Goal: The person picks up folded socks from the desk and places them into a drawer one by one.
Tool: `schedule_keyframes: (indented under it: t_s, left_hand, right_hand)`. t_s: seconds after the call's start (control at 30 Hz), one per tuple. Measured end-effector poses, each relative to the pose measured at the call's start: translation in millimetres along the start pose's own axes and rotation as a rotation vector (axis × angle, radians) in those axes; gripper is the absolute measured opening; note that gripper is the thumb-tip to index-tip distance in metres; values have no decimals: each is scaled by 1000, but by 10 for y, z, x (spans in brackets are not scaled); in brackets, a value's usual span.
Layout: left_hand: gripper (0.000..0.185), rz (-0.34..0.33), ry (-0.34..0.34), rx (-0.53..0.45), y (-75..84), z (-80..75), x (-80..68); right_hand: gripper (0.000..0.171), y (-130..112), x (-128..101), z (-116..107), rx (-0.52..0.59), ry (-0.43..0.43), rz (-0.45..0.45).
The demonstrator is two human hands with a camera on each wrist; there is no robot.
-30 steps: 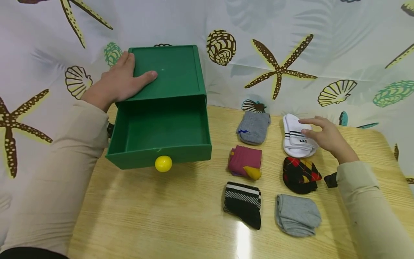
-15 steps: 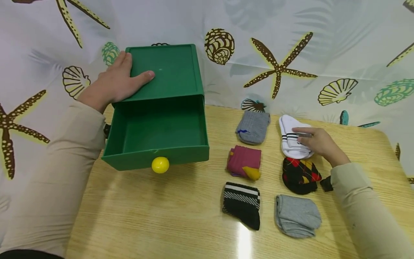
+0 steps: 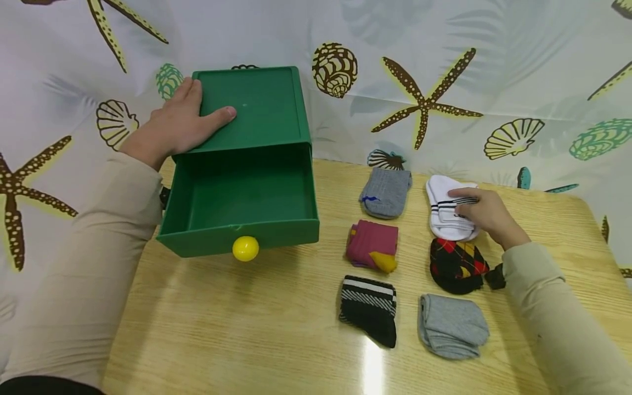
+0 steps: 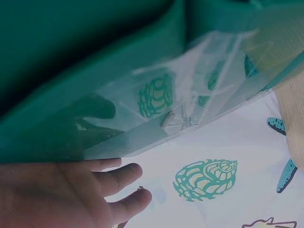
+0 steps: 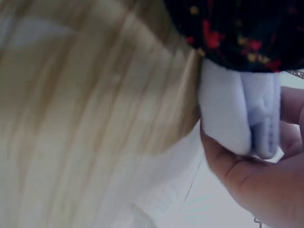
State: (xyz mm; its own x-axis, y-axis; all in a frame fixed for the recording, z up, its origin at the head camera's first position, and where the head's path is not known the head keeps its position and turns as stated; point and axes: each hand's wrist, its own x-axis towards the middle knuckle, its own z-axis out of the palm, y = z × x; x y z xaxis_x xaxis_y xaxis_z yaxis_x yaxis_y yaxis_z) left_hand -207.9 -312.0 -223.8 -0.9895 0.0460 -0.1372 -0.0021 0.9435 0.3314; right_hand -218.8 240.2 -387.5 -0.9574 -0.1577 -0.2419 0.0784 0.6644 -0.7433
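Near the worktop's far right edge, the right hand [image 3: 486, 214] pinches the white sock [image 3: 446, 211], whose folded pair could fall apart when lifted, while the flat left hand [image 3: 175, 126] steadies the green drawer box [image 3: 257, 109].

the open drawer [image 3: 247, 192] of the green box [image 3: 257, 104] gapes upward with bare floor inside, and a wide strip of bare table [image 3: 237, 329] lies in front of it and between it and the socks. on the right, six folded socks sit close together in two columns, from the grey sock [image 3: 387, 192] back to the black striped sock [image 3: 370, 308] in front, leaving only narrow gaps. the patterned curtain [image 3: 444, 82] closes off the back.
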Motion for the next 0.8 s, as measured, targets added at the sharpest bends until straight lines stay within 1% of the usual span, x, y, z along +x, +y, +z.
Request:
schedule_keyframes:
  t_s: [0.13,0.23,0.37,0.47,0.67,0.8]
  left_hand:
    - [99,-3,3,-1,-11,-4,-11]
    - [99,-5,6,0,-16,-6,-9]
    - [100,-5,10,1,-15,-5,3]
    - [100,-7,7,1,-16,-6,9]
    - [100,-12,3,2,-15,-7,8]
    - [100,-11,5,2,-11,0,1]
  right_hand:
    - [48,-46,-18,-20,-22,76,-60]
    - [51,-112,-52,-71,6,136,-72]
    - [51,-230,-140,-173,101,195,-72]
    - [51,-341,-228,-222,170,213,-106]
    - [47,-671,-410,-188,315,195,-200]
    - [43,-966,-563,-84,468,131,-282]
